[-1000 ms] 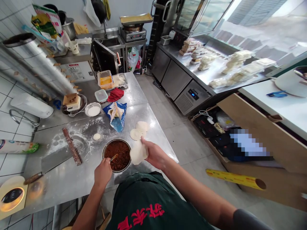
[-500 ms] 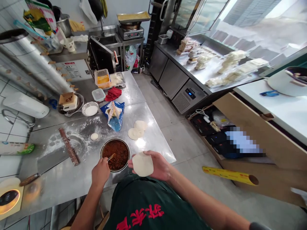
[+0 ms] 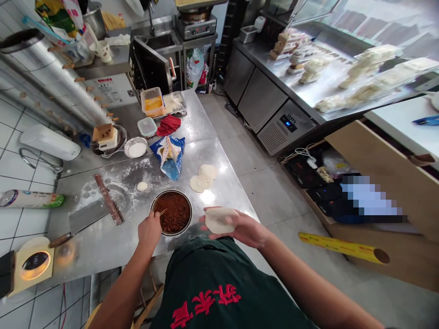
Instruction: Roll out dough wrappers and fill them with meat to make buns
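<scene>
As right grip (image 3: 249, 230) holds dough (image 3: 220, 220), counter edge (image 3: 239, 186) near, open floor (image 3: 270, 194) beyond

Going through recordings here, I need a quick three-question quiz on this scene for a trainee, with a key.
1. Which hand holds the dough wrapper?
2. True or false: the flour-dusted brown rod lies left of the metal bowl in the picture.
3. Fill in: the cloth beside the blue bag is ___.

Key: 1. the right hand; 2. true; 3. red.
</scene>
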The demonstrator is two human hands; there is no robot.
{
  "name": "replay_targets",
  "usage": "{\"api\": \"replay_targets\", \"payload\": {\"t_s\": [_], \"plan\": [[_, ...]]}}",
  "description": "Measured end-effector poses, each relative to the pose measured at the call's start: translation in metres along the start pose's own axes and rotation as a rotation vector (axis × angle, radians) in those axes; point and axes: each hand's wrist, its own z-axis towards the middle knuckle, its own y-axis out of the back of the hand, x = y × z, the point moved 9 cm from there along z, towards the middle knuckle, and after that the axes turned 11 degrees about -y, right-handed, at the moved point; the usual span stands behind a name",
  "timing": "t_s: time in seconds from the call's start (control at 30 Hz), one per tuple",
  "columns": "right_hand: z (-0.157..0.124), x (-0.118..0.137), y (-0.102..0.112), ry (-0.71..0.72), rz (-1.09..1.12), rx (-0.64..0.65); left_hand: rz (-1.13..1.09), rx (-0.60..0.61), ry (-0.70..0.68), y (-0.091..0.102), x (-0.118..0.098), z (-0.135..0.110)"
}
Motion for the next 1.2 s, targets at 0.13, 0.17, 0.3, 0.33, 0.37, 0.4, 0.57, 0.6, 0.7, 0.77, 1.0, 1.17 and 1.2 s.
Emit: {"api": "replay_targets", "payload": {"t_s": [0.13,0.17,0.3,0.33,0.37,0.4,0.57,0.6,0.7,0.77,1.0,1.17,1.2], "plan": [[0.044,-0.035,0.007,-0.185,0.203,0.122,0.000,-0.018,0.003,-0.005,-0.004,0.014],[0.057,-0.044,0.012,-0.175,0.239,0.119,0.002,-0.020,0.004,-0.007,-0.004,0.016],[0.099,-0.080,0.038,-0.133,0.356,0.086,0.003,-0.004,-0.036,-0.018,-0.011,0.018],[0.107,-0.089,0.045,-0.147,0.379,0.076,0.000,0.008,-0.062,-0.021,-0.015,0.017],[0.114,-0.098,0.053,-0.158,0.402,0.056,-0.004,0.021,-0.093,-0.025,-0.020,0.015],[0.121,-0.106,0.060,-0.162,0.421,0.031,-0.008,0.035,-0.125,-0.029,-0.025,0.013],[0.143,-0.118,0.089,-0.096,0.463,-0.060,-0.020,0.090,-0.212,-0.039,-0.041,0.008],[0.144,-0.118,0.092,-0.089,0.467,-0.071,-0.022,0.095,-0.217,-0.039,-0.042,0.009],[0.143,-0.116,0.100,-0.055,0.470,-0.132,-0.035,0.110,-0.228,-0.036,-0.041,0.010],[0.141,-0.113,0.102,-0.022,0.456,-0.168,-0.045,0.119,-0.230,-0.035,-0.042,0.009],[0.141,-0.108,0.098,-0.010,0.492,-0.195,-0.096,0.173,-0.259,-0.040,-0.065,0.003],[0.137,-0.108,0.097,-0.011,0.483,-0.200,-0.150,0.213,-0.266,-0.041,-0.075,0.007],[0.136,-0.108,0.096,-0.011,0.474,-0.201,-0.165,0.218,-0.267,-0.040,-0.075,0.007]]}}
